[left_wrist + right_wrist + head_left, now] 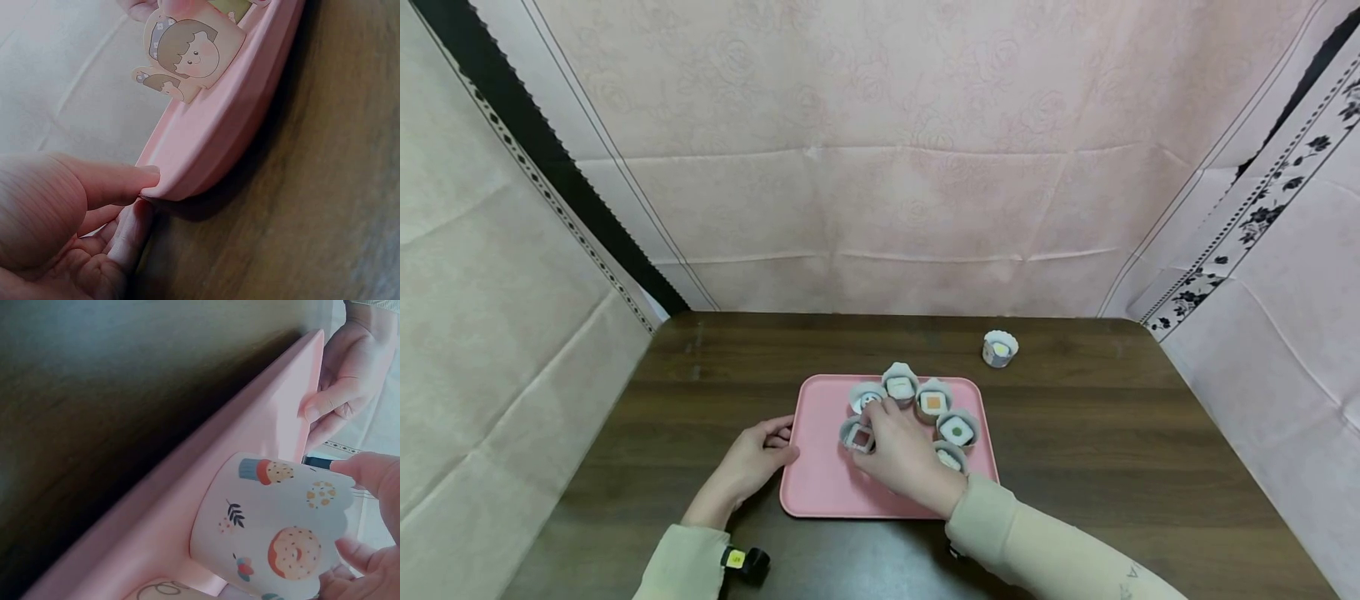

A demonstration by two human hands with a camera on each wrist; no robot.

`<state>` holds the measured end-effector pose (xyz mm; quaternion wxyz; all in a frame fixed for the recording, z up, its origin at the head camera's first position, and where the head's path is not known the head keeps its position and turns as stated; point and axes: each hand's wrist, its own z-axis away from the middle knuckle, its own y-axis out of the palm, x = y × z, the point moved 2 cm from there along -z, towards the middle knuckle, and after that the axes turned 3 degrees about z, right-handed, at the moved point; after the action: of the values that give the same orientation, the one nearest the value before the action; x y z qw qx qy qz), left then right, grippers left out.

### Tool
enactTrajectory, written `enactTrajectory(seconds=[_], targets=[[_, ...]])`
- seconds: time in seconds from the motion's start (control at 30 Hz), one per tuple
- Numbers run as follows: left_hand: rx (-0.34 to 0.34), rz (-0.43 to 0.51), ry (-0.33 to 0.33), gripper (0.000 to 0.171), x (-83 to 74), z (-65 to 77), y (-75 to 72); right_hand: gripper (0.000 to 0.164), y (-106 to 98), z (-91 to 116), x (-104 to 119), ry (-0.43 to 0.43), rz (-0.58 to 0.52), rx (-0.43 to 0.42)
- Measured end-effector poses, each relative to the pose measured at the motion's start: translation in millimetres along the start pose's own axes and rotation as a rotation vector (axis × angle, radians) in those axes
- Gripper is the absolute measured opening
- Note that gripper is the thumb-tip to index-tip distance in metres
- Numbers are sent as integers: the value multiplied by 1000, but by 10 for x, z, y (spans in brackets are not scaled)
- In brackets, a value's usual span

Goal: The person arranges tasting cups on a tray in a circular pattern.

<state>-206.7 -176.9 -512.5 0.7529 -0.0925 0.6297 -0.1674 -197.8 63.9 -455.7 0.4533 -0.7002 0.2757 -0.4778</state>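
A pink tray (820, 492) lies on the table. My left hand (752, 462) pinches its left edge, with the thumb (147, 177) on the rim and the other fingers bent below. Over the tray, my right hand (906, 450) has its fingertips at the scalloped rim of a paper cup (857, 436) with a reddish-brown square in it. That cup (269, 519) carries donut and cupcake prints and stands on the tray. Several more paper cups form an arc, among them one with an orange square (934, 402) and one with a green-dotted square (957, 429). My right hand partly covers some cups.
Behind the tray, to the right, another paper cup (1000, 350) with a yellow piece inside stands on the brown wooden table (1090, 433). Pale patterned sheets (887, 208) hang behind and at both sides. A black device (752, 565) is strapped at my left wrist.
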Motion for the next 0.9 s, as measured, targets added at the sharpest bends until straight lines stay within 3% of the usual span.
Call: enactTrajectory(seconds=[0.3,0.53,0.9], targets=[[4,0,-2,52,-27,11,-3,53,-9,-13,-31,78,-49,8],[3,0,-12,52,-26,8,0,53,13,-35,-53,118,-80,26],[1,-4,-14,52,-3,3,0,52,73,-74,-54,109,-109,39]])
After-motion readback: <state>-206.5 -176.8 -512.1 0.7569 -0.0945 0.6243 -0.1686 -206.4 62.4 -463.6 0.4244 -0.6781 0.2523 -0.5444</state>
